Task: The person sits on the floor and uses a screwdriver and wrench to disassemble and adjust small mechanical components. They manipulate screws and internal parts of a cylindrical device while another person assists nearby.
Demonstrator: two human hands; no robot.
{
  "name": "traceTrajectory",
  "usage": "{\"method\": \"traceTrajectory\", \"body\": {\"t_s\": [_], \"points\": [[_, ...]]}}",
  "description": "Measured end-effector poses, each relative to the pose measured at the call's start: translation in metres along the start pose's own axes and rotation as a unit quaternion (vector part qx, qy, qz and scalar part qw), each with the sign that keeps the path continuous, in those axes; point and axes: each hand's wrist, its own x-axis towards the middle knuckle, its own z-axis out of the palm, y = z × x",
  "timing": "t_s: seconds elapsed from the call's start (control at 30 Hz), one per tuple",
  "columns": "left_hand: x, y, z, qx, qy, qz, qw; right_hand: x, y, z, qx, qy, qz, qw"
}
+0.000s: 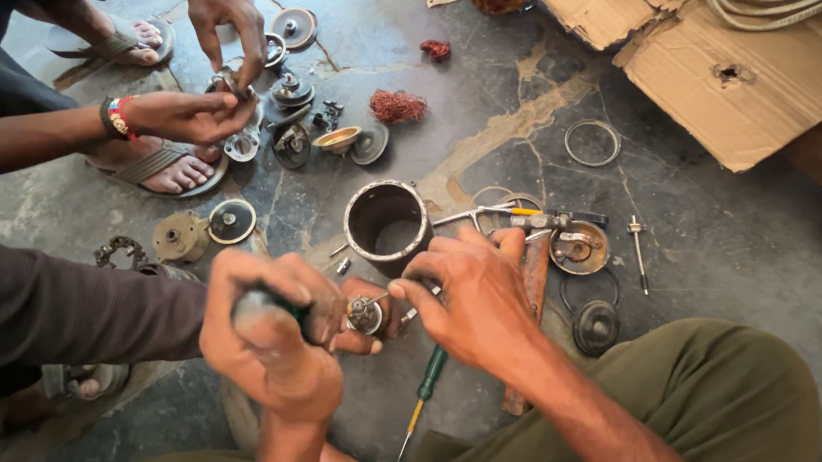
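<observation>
Dark-handled tool (268, 306) lies crosswise in clenched left hand (271, 333), pointing at right hand's (469, 302) pinched metal part (364, 314).

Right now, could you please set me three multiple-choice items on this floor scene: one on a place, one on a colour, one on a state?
1. Where does the metal cylinder stand?
A. On the cardboard
B. On the stone floor beyond the hands
C. On a lap

2. What colour is the handle of the screwdriver on the floor?
A. Green
B. Red
C. Blue

3. How is the left hand?
A. Flat on the floor
B. Open and empty
C. Closed around a dark handle

Answers: 1 B, it stands on the floor above the right hand. 2 A, the handle shows green. 3 C, the fingers wrap the handle.
</observation>
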Motion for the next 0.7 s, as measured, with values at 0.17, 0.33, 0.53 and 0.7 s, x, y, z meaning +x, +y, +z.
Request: {"method": "traceTrajectory", "body": {"t_s": [0.17,0.33,0.53,0.7], "points": [[0.004,0.012,-0.001,0.020,-0.061,-0.083,0.994,-0.001,-0.004,0.000,0.008,0.015,-0.017,1.000],[-0.008,0.019,-0.005,0.015,-0.080,-0.016,0.997,0.000,-0.002,-0.001,-0.011,0.024,-0.012,1.000],[-0.016,0.016,-0.013,-0.005,-0.040,-0.048,0.998,-0.017,0.001,-0.019,-0.066,0.094,-0.047,0.992],[-0.016,0.013,-0.013,-0.019,-0.042,-0.037,0.998,-0.039,-0.012,-0.024,-0.077,0.035,-0.042,0.996]]}}
